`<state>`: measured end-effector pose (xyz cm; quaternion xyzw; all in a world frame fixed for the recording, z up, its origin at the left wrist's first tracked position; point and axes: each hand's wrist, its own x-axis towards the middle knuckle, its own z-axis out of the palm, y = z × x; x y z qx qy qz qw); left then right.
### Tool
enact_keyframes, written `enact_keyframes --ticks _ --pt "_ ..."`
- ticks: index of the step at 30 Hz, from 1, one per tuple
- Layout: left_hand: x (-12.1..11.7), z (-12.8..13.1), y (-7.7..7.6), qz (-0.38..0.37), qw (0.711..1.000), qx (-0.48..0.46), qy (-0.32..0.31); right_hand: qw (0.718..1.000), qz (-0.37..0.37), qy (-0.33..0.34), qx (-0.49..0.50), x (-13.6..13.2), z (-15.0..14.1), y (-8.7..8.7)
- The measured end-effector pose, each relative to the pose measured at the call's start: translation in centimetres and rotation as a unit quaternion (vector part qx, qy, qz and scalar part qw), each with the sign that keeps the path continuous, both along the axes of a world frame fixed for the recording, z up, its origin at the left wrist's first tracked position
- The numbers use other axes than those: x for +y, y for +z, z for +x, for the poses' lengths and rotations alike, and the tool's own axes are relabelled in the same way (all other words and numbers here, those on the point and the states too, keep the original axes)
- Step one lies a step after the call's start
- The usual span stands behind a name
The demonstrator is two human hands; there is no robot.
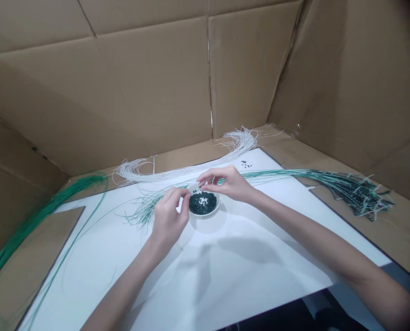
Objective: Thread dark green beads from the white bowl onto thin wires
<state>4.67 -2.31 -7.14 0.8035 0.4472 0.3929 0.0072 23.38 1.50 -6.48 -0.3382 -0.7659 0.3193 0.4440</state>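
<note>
Over a small white bowl [219, 202] of dark green beads [195, 205], both of my hands meet with their fingers pinched. Between the fingertips runs a short stretch of thin cord [196, 189] that carries small dark beads. My left hand [170, 212] is closed on one end of it, at the bowl's left rim. From above the right rim, my right hand [230, 185] pinches the other end with thumb and forefinger. The exact count of beads on the cord is too small to make out.
Behind my hands lies a bundle of green cords [277, 173], its beaded ends [360, 195] fanned out on the right. White cords [177, 174] curve along the back, and a green bundle [53, 207] lies left. Loose dark beads [246, 164] dot the white board [260, 276]. Cardboard walls [150, 92] enclose it.
</note>
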Motion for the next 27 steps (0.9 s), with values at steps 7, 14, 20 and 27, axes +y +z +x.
enact_keyframes --ticks 7,14,20,27 --pt "-0.21 0.0 0.1 0.009 1.0 -0.019 0.003 0.999 -0.039 -0.007 0.029 0.31 0.06 -0.14" --pt "-0.32 0.0 0.1 0.014 1.0 -0.021 0.0 0.999 -0.041 -0.004 0.034 0.27 0.02 -0.3" --pt "-0.23 -0.01 -0.02 0.016 1.0 -0.016 -0.001 0.999 -0.034 -0.005 0.034 0.29 0.01 -0.46" --pt "-0.17 0.13 -0.01 0.024 1.0 -0.016 0.001 0.999 -0.032 -0.007 0.027 0.36 -0.05 -0.51"
